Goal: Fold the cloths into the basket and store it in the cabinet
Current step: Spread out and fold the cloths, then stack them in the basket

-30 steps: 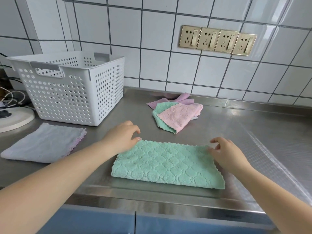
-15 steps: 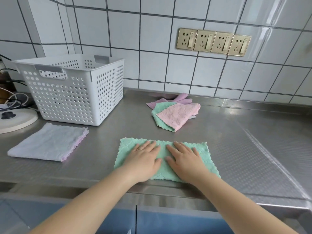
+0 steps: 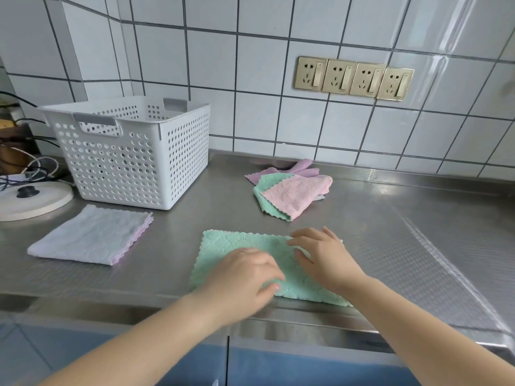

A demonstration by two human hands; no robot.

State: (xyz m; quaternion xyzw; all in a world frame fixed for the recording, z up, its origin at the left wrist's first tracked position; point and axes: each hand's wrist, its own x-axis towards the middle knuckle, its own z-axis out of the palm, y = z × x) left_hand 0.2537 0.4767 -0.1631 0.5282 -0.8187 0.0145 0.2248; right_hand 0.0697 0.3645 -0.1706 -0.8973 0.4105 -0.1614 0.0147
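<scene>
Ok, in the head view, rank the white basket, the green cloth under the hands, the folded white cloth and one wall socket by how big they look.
1. white basket
2. green cloth and folded white cloth: look alike, and hands hide part of the green one, so unranked
3. wall socket, though farthest from the camera

The scene is bright and evenly lit with soft, daylight-like light; shadows are faint, with only a thin dark edge under the white perforated basket (image 3: 133, 151) and the folded cloths. The glossy white wall tiles (image 3: 451, 32) carry pale streaks of glare at upper right, and the stainless steel countertop (image 3: 418, 218) reflects a bright sheen along its back edge. The wide-angle lens bends the tile grout lines, most at the frame's edges. The left hand (image 3: 245, 277) shows slight motion blur, and the forearms at the bottom look soft.
</scene>
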